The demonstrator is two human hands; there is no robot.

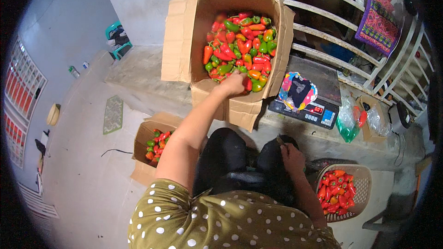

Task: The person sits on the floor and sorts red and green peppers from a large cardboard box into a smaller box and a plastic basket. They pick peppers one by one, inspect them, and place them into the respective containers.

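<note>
In the large cardboard box (180, 41) in front of me lies a heap of red, green and orange peppers (237, 46). My left hand (234, 84) reaches over the near flap into the box, at the near edge of the heap. Its back is toward me, its fingers point down among the peppers, and their grip is hidden. My right hand (291, 158) rests at my right knee. Its fingers are closed around a small, thin, dark thing (280, 141), which I cannot make out.
A smaller cardboard box (143, 139) of mixed peppers stands at lower left. At lower right sits a plastic basket (362, 180) of mostly red peppers. A digital scale (304, 116) holding a colourful cloth bundle (297, 92), plastic bags (348, 120) and a metal railing (332, 36) are on the right.
</note>
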